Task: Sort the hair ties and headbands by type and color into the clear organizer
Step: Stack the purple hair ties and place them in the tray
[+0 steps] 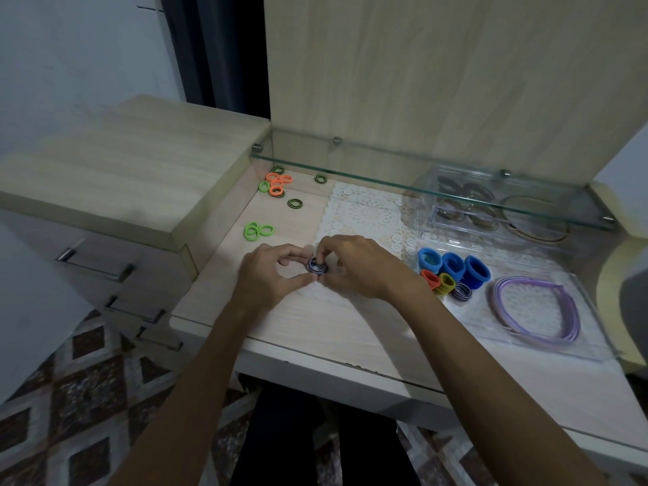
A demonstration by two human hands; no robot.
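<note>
I see the clear organizer (592, 331) at the right of the desk (315, 331). It holds three blue scrunchies (453, 266), one upright bundle each of orange ties (430, 279), yellow ties (446, 284) and purple striped ties (462, 292), and purple headbands (536, 310) whose number I cannot tell. Loose at the far left lie three green ties (257, 230) and an orange cluster (277, 184). Both arms reach forward: my left hand (268, 275) and right hand (354, 266) pinch a stack of purple ties (317, 265) between curled fingertips, on the desk's middle.
</note>
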